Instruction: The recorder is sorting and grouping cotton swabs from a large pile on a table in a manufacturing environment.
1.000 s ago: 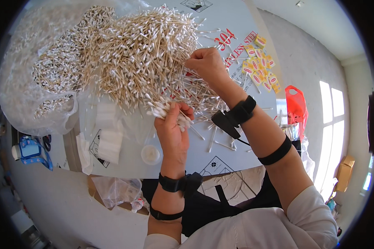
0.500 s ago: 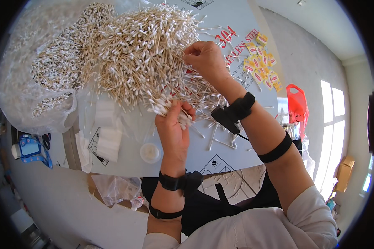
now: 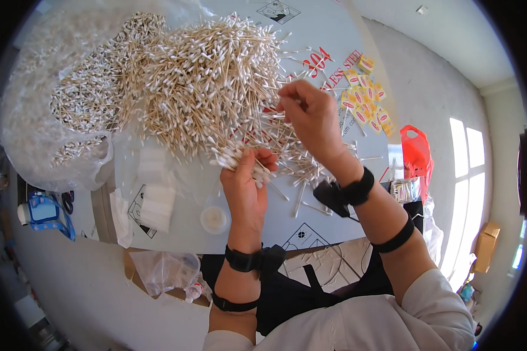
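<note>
A bundle of cotton swabs (image 3: 229,157) with white tips and pale sticks is gripped in my left hand (image 3: 244,190), its thumb pressed across them. Just beyond it rises a large heap of cotton swabs (image 3: 211,73). My right hand (image 3: 317,120) hovers over the heap's right edge, thumb and fingers pinched together; whatever may be between them is too small to make out. Under that hand, loose swabs (image 3: 301,153) lie scattered on the grey table (image 3: 246,225).
A clear plastic bag (image 3: 26,140) full of swabs stands at the left. Nearer are white plastic sleeves (image 3: 158,205) and a round clear tub (image 3: 214,220). Small yellow-and-red packets (image 3: 366,102) lie at the right. A red bag (image 3: 417,155) hangs beyond the table edge.
My right hand has drawn back toward me and to the right, off the heap's edge. My left hand keeps its grip on the bundle in nearly the same place.
</note>
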A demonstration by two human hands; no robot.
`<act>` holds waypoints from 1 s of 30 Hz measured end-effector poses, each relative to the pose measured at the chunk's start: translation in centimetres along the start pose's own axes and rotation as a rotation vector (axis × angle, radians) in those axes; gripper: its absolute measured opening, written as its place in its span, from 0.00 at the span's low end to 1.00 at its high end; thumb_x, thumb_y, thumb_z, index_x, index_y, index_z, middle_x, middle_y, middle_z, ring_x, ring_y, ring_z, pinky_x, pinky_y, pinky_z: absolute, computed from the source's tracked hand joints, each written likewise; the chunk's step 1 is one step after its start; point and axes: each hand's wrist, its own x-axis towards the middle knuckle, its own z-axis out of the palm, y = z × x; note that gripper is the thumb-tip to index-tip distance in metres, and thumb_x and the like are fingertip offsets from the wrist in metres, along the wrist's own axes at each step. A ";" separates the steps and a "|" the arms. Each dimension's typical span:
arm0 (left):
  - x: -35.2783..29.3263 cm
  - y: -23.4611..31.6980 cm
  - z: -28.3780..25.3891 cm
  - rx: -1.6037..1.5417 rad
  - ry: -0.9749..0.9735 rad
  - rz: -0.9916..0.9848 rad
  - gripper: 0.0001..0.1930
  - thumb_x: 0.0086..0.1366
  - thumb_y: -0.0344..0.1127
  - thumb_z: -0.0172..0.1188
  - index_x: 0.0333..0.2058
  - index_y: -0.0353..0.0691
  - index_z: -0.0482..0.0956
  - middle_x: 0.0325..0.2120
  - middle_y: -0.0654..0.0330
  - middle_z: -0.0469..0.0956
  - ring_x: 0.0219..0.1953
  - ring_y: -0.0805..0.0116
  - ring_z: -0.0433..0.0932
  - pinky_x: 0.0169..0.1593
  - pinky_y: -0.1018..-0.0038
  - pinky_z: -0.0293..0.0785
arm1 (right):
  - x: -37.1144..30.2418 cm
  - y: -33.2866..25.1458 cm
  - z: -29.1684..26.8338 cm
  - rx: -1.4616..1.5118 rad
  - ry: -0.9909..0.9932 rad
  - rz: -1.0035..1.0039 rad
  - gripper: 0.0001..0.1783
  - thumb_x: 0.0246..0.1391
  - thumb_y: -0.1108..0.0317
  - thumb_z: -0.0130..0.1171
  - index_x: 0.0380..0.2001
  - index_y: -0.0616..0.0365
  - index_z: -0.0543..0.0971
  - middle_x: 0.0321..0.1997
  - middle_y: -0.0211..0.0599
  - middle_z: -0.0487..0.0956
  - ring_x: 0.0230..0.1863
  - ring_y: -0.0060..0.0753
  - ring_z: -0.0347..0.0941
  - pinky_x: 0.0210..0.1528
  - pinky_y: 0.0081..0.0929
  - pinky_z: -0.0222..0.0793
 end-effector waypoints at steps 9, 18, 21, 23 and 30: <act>0.4 -1.9 -0.5 -0.251 -0.091 0.014 0.09 0.64 0.32 0.55 0.37 0.31 0.75 0.32 0.59 0.76 0.33 0.74 0.75 0.37 0.79 0.72 | -5.9 -1.4 0.4 -0.340 -0.244 -0.407 0.09 0.42 0.76 0.60 0.32 0.60 0.77 0.26 0.38 0.75 0.26 0.44 0.72 0.28 0.32 0.70; 0.2 -0.1 -0.8 -0.176 -0.105 0.022 0.09 0.63 0.35 0.57 0.27 0.37 0.72 0.21 0.63 0.70 0.22 0.74 0.67 0.27 0.76 0.66 | 1.2 -0.8 1.6 -0.165 -0.005 -0.174 0.07 0.41 0.77 0.58 0.28 0.61 0.77 0.26 0.37 0.74 0.28 0.38 0.72 0.29 0.28 0.68; 0.3 -0.4 -0.9 -0.133 -0.109 -0.051 0.08 0.63 0.35 0.56 0.28 0.37 0.72 0.21 0.63 0.70 0.22 0.74 0.68 0.27 0.75 0.66 | 5.1 0.1 2.6 -0.272 0.103 -0.338 0.07 0.40 0.77 0.59 0.28 0.59 0.78 0.27 0.37 0.74 0.29 0.39 0.72 0.31 0.30 0.69; 0.3 -0.4 -0.9 -0.151 -0.120 -0.054 0.08 0.63 0.35 0.56 0.28 0.37 0.72 0.21 0.63 0.70 0.22 0.74 0.68 0.27 0.75 0.66 | 6.7 0.5 3.1 -0.376 0.135 -0.487 0.07 0.40 0.76 0.59 0.28 0.57 0.78 0.27 0.37 0.73 0.30 0.39 0.73 0.31 0.31 0.69; 0.4 -0.3 -1.0 -0.174 -0.138 -0.059 0.07 0.63 0.33 0.56 0.28 0.37 0.72 0.21 0.63 0.70 0.22 0.74 0.68 0.26 0.75 0.66 | 7.7 1.2 3.0 -0.457 0.033 -0.456 0.06 0.40 0.73 0.62 0.27 0.55 0.79 0.28 0.34 0.74 0.31 0.38 0.73 0.32 0.30 0.69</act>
